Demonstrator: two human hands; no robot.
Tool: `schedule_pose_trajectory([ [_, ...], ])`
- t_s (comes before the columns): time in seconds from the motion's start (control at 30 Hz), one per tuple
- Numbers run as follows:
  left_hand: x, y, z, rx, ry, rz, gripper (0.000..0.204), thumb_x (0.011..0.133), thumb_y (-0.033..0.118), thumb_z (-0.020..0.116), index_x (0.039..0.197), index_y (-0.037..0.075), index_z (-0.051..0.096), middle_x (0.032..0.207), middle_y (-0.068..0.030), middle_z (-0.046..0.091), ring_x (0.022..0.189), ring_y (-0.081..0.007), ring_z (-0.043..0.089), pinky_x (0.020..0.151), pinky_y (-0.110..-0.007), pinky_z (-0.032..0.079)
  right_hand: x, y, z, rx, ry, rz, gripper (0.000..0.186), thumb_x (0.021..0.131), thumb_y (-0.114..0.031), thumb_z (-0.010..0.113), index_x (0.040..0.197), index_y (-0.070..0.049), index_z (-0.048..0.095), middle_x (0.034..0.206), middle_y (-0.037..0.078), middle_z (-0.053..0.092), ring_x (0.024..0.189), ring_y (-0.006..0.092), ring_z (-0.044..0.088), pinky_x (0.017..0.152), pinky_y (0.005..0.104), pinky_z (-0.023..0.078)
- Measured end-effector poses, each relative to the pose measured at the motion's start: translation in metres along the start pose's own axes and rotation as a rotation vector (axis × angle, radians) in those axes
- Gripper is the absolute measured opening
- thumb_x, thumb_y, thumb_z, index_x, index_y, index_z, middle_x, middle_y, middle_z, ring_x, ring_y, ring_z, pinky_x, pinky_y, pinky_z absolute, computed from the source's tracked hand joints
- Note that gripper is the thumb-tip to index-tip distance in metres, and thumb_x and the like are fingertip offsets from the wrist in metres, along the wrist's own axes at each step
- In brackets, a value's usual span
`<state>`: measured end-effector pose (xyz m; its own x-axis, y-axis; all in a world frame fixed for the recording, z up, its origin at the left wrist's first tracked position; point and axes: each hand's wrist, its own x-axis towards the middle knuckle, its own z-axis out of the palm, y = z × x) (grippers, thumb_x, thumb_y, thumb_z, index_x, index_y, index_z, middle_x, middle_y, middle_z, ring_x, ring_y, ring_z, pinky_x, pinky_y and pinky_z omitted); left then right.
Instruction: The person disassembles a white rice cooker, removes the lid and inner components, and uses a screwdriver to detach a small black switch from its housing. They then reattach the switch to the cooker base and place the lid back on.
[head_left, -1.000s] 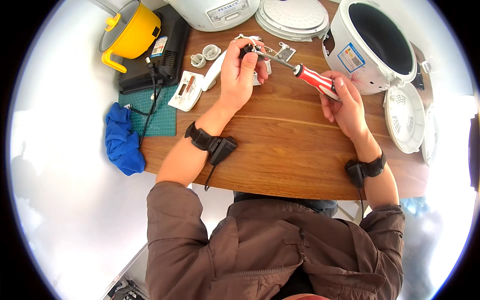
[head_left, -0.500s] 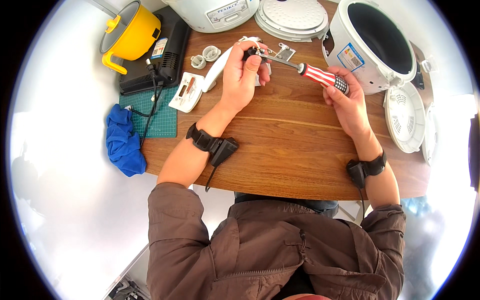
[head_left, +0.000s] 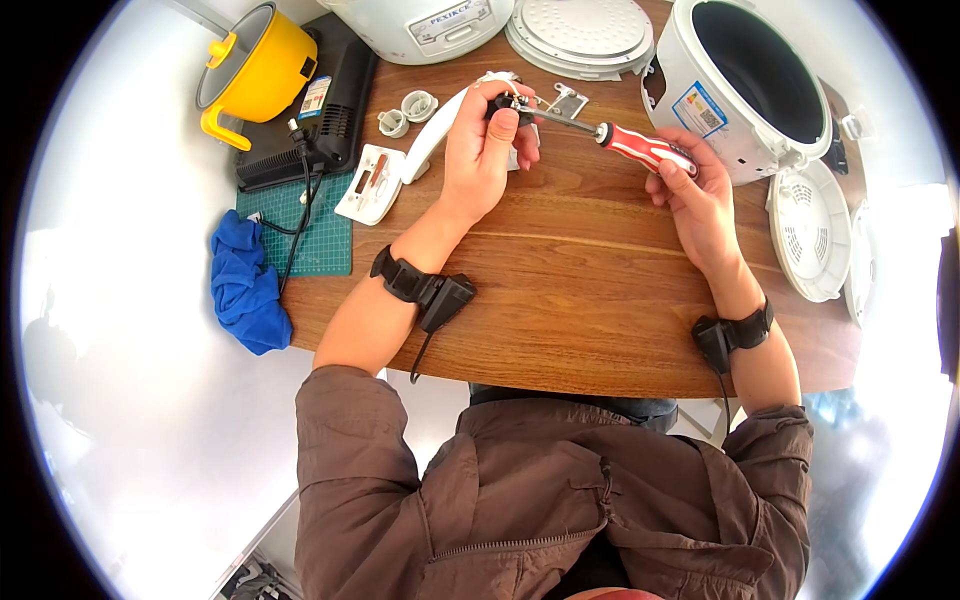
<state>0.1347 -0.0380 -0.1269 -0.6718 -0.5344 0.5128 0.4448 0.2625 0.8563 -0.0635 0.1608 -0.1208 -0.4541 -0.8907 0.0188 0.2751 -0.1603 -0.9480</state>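
My right hand [head_left: 698,195] is closed around the red and white handle of a screwdriver [head_left: 635,146]. The shaft points left, and its tip meets a small black part with metal terminals [head_left: 510,106], pinched in my left hand [head_left: 478,150]. What exactly this part is cannot be made out. Thin wires run at it, and a pale piece shows partly behind my left fingers. A long white curved plastic piece [head_left: 430,145] lies beside my left hand, next to a white panel [head_left: 370,188]. A small metal bracket [head_left: 568,102] rests just beyond the screwdriver.
An open white cooker body [head_left: 690,75] stands at the back right, with a vented round cover [head_left: 805,235] below it. Further back are a round white lid [head_left: 580,35] and another white appliance [head_left: 400,25]. Left are a yellow pot [head_left: 265,75], black cooktop [head_left: 345,100], green mat [head_left: 330,240] and blue cloth [head_left: 245,290].
The screwdriver handle has turned about its axis in my right hand, so a different side of its pattern shows. My left hand and the black part stay nearly in place.
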Motion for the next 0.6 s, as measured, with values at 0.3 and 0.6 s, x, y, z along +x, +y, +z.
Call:
schedule_pose_trajectory([
  [0.3, -0.0009, 0.0008, -0.0009, 0.012, 0.02, 0.001, 0.038, 0.111, 0.036, 0.044, 0.126, 0.001, 0.05, 0.11, -0.0136, 0.061, 0.068, -0.0168, 0.062, 0.056, -0.029, 0.049, -0.0019, 0.0052, 0.0067, -0.012, -0.004, -0.124, 0.041, 0.09, 0.003, 0.074, 0.128, 0.0, 0.06, 0.118, 0.008, 0.068, 0.103, 0.0142, 0.068, 0.094, 0.0273, 0.054],
  [0.6, 0.0005, -0.001, -0.0009, 0.03, 0.073, 0.005, 0.035, 0.112, 0.034, 0.043, 0.124, 0.003, 0.051, 0.107, -0.0124, 0.061, 0.068, -0.016, 0.061, 0.055, -0.028, 0.049, -0.0016, 0.008, 0.0062, -0.058, 0.015, -0.14, 0.038, 0.089, 0.004, 0.074, 0.124, -0.001, 0.061, 0.119, 0.008, 0.067, 0.105, 0.0137, 0.068, 0.096, 0.0268, 0.053],
])
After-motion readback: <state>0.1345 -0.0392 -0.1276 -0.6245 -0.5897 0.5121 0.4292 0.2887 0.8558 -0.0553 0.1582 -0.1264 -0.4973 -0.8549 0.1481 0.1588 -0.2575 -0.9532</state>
